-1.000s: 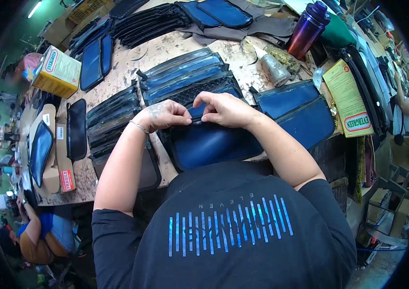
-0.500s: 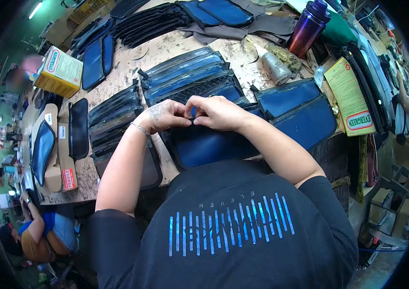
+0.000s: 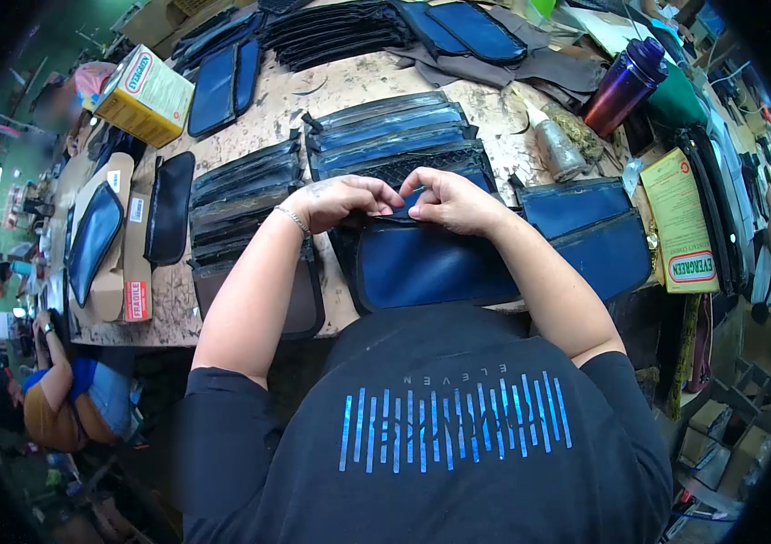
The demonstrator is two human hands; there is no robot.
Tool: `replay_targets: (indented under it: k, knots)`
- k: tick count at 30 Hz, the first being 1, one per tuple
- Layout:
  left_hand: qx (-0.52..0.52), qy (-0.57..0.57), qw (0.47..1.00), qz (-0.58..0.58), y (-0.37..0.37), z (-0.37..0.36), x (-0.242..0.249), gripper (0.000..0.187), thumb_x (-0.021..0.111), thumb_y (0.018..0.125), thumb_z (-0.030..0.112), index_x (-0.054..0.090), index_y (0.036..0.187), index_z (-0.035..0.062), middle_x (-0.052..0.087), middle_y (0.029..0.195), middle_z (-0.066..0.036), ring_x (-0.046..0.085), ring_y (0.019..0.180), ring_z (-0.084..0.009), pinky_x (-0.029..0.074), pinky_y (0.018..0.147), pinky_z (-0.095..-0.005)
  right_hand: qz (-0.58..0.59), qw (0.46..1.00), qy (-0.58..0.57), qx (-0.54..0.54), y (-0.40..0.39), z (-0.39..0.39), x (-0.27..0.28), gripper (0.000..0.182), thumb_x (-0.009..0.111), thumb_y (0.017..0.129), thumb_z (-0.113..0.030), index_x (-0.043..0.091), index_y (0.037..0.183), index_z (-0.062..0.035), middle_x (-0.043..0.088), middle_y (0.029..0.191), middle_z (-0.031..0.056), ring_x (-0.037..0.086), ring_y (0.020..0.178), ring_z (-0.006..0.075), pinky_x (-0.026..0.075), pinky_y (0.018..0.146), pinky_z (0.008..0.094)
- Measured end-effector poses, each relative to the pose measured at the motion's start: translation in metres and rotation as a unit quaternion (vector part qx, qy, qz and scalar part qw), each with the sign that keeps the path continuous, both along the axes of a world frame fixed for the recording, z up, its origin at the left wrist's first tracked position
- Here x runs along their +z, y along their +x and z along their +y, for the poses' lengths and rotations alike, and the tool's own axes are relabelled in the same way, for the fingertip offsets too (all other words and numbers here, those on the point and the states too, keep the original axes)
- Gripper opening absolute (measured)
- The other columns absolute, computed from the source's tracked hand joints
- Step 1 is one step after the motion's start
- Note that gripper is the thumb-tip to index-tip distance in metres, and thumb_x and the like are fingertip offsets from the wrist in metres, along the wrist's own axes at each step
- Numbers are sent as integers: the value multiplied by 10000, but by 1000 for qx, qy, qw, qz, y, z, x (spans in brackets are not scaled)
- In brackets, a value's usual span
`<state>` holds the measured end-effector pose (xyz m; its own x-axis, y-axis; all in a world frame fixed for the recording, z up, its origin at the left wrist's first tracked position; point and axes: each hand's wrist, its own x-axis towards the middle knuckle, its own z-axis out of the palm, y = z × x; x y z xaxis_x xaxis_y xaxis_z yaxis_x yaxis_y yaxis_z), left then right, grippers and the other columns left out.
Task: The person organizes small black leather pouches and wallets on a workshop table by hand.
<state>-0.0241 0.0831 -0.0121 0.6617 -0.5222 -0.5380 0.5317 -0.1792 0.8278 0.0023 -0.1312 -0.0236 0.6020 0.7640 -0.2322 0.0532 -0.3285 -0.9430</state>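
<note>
Both hands are over the near edge of a stack of blue panels with black borders. My left hand [image 3: 346, 201], with a bracelet at its wrist, has thumb and fingers pinched at the black upper edge of the nearest blue panel [image 3: 431, 265]. My right hand [image 3: 451, 201] faces it a short gap away, its fingers curled and thumb near the same edge. What lies between the fingertips is too small to make out. Behind the hands lie overlapping blue panels [image 3: 395, 136]. Dark strips and brown panels [image 3: 245, 195] are fanned out to the left, and more blue panels [image 3: 585, 231] to the right.
A yellow and white can [image 3: 145, 100] stands at the back left, cardboard [image 3: 109, 263] at the left edge. A purple-red bottle [image 3: 623, 86], a dirty cup [image 3: 560, 150] and another yellow can [image 3: 680, 222] are at right. A person [image 3: 68, 390] is at lower left.
The view has shifted, so the table's things appear further right. My hands have moved slightly apart, and more of the black edge shows between them.
</note>
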Motion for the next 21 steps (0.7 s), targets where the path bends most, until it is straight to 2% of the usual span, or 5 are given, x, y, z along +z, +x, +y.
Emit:
replay_targets:
  k: [6, 9, 13, 18, 21]
  knots:
    - [23, 54, 998, -37, -18, -10, 13, 350, 479, 812, 146, 514, 1136, 18, 556, 985, -9, 486, 949, -86, 339, 883, -220, -51, 999, -11, 1, -5, -1, 3, 156, 571, 802, -45, 524, 951, -56, 538, 677, -19, 462, 626, 43, 381, 580, 210]
    - [50, -17, 993, -109, -24, -1, 15, 410, 484, 852, 244, 462, 1195, 21, 554, 1049, -38, 481, 1003, -125, 331, 910, -265, -69, 997, 23, 4, -10, -3, 11, 169, 589, 794, -56, 529, 952, -48, 563, 727, 5, 514, 672, 56, 418, 624, 220]
    - [14, -59, 978, -202, -32, 14, 38, 604, 684, 671, 253, 477, 1176, -4, 519, 1127, -79, 457, 1087, -182, 297, 965, -308, -124, 989, 76, 27, -16, -8, 51, 197, 609, 785, -60, 528, 964, -42, 581, 803, 21, 565, 739, 72, 454, 689, 228]
    - [-60, 45, 942, -327, -24, -9, 75, 492, 687, 725, 282, 541, 1101, 1, 547, 1055, -80, 493, 1019, -187, 378, 879, -295, -36, 990, 135, 16, -2, -17, 77, 241, 625, 770, -47, 524, 988, -29, 594, 785, 23, 576, 738, 88, 460, 664, 229]
    - [-162, 180, 859, -452, -12, -19, 82, 387, 702, 715, 286, 604, 975, 17, 563, 865, -65, 528, 864, -163, 401, 784, -278, 8, 988, 150, 23, 6, -21, 76, 255, 611, 781, -51, 510, 1015, -30, 591, 772, 21, 575, 742, 90, 458, 661, 221]
